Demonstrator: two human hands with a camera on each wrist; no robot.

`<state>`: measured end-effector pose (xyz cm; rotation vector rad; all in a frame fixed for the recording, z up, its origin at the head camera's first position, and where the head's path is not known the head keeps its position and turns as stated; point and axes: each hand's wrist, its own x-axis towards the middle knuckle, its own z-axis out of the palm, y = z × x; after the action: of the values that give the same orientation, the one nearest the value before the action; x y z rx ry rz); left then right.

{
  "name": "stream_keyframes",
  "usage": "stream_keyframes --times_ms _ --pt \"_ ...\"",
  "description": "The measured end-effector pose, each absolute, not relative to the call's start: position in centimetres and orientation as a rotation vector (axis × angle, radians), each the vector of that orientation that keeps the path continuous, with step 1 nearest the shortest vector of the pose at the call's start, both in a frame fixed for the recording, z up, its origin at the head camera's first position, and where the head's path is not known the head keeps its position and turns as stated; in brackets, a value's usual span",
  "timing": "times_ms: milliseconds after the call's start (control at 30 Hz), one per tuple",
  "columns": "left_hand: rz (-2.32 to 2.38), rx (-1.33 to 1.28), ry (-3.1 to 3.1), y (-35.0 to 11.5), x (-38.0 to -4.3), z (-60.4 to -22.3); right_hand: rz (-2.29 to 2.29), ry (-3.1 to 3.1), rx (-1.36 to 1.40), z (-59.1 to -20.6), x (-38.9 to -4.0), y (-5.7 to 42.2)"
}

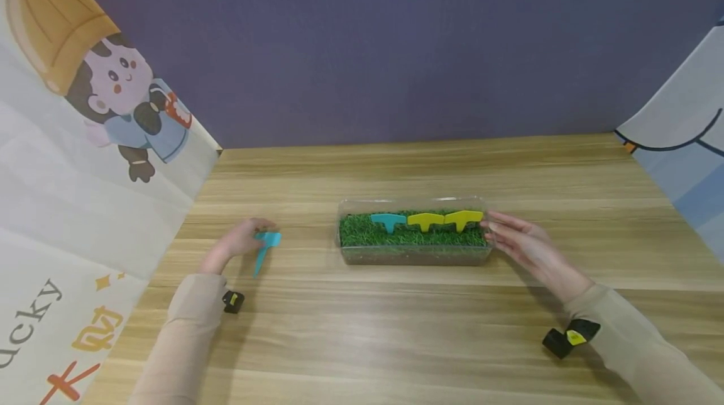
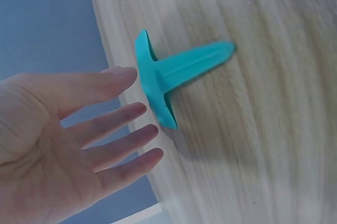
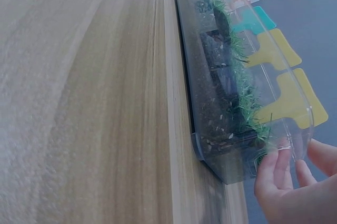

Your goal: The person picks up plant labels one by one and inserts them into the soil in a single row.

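A blue T-shaped plant label [image 1: 270, 240] is at the left of the table, its narrow end toward the front. My left hand [image 1: 249, 236] is right at its crossbar. In the left wrist view, the fingers [image 2: 124, 148] are nearly straight and spread, and the thumb tip meets the edge of the label [image 2: 184, 66]. My right hand [image 1: 532, 254] holds the right end of a clear box [image 1: 418, 257] lined with green artificial grass, fingertips around its corner. One blue label [image 1: 389, 221] and two yellow labels [image 1: 425, 221] stand upright in a row in the grass.
The wood-grain table [image 1: 362, 329] runs back to a dark blue-purple wall [image 1: 396, 46]. A printed cartoon cloth [image 1: 124, 109] borders the left side, and another printed panel [image 1: 690, 160] the right. Small black wrist cameras [image 1: 233, 301] are worn on both sleeves.
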<state>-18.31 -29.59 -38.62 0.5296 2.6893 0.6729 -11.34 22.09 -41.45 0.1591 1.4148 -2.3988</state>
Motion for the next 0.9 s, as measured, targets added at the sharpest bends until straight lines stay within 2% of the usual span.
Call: stream_keyframes --times_ms 367,900 --pt "0.542 0.385 2.706 -29.1 -18.3 -38.7 -2.401 1.417 0.161 -41.6 -11.4 22.1" --pt "0.444 0.402 2.769 -29.3 -18.3 -39.4 -2.406 1.410 0.148 -41.7 -11.4 22.1"
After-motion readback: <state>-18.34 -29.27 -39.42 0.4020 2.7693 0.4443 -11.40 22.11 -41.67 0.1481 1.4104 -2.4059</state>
